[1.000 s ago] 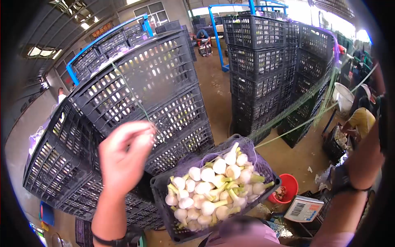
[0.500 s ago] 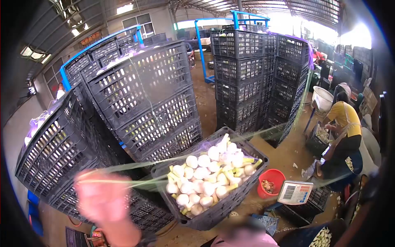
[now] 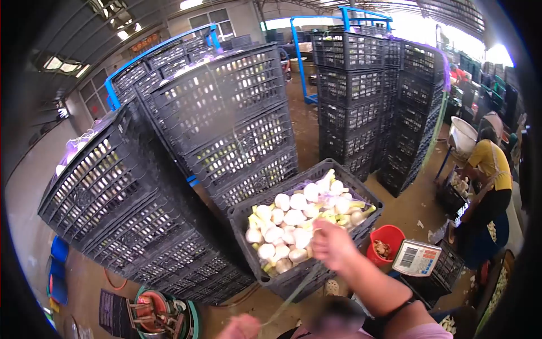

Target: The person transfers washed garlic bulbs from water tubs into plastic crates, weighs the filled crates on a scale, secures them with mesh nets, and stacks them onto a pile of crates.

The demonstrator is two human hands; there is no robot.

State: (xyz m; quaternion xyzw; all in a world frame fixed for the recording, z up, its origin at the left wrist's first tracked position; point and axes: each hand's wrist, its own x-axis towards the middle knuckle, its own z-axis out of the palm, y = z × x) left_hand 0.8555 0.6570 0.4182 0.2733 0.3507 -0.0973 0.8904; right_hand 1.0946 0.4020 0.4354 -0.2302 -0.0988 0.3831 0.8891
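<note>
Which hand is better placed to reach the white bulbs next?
Right, probably: the right hand appears over the crate, close to the white bulbs. The left hand is lower, outside the crate; a green strand runs between the hands.

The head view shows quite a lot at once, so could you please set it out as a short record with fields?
Right hand: curled, in front of the near crate
Left hand: blurred at the bottom edge, grip unclear
Between hands: green strand
Near crate contents: white bulbs with greenish stems
Behind: tall stacks of black crates
Right of near crate: red bucket, label-bearing device
Far right: person in yellow top, bent forward
</note>
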